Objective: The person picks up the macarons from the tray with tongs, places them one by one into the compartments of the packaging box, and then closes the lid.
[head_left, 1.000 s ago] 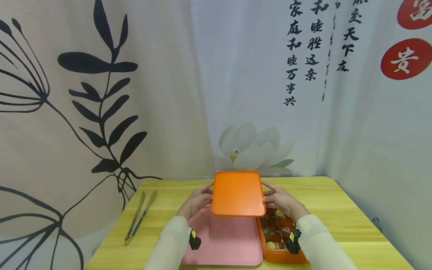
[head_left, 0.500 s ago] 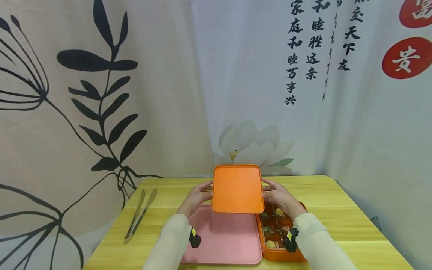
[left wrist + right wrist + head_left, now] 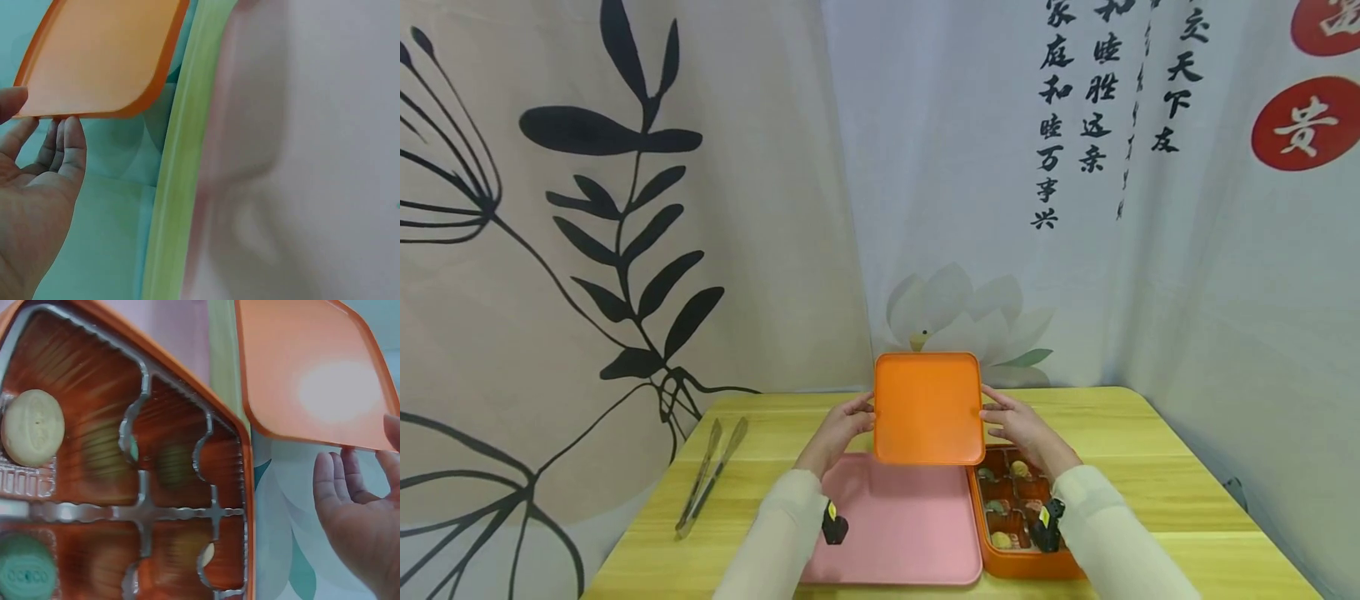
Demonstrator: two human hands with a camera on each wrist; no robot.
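Observation:
A square orange lid (image 3: 929, 408) with a low rim hangs tilted above the far part of a pink tray (image 3: 902, 525). My left hand (image 3: 838, 433) pinches its left edge, thumb on one side and fingertips on the other. At the opposite edge, my right hand (image 3: 1030, 429) holds it the same way. In the right wrist view, an orange box (image 3: 249, 487) stands uncovered, with a clear divided insert. Its compartments hold a round cream-coloured cake (image 3: 33, 427) and a green one (image 3: 26, 567), both embossed. My right forearm hides part of the box in the head view.
Metal tongs (image 3: 709, 479) lie on the left of the wooden table (image 3: 1180, 500). The box stands against the tray's right side. Behind the table's far edge hangs a printed curtain (image 3: 775, 208).
Both hands have raised the orange lid a little and tipped it more upright. More of the box and the tray shows beneath it. The tongs have stayed put.

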